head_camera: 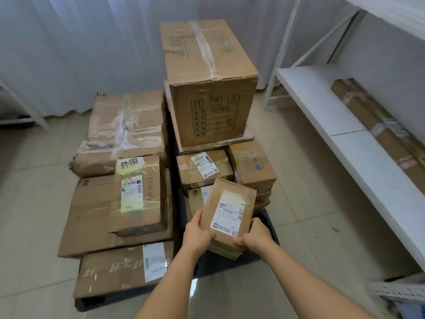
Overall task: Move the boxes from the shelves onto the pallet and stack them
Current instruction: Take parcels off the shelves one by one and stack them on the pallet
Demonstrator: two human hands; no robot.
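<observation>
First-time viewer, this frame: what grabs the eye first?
Probably the tall brown cardboard box sealed with clear tape, standing highest at the back of the stacked pallet load. Next, the small brown cardboard parcel with a white shipping label, held at centre foreground between the left hand and right hand, above the dark pallet. A yellow label with black handwritten characters stands out on the left stack.

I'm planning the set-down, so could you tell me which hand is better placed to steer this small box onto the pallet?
Probably the right hand: it grips the small box on the side nearer the bare dark pallet corner. The left hand holds the opposite edge.
</observation>
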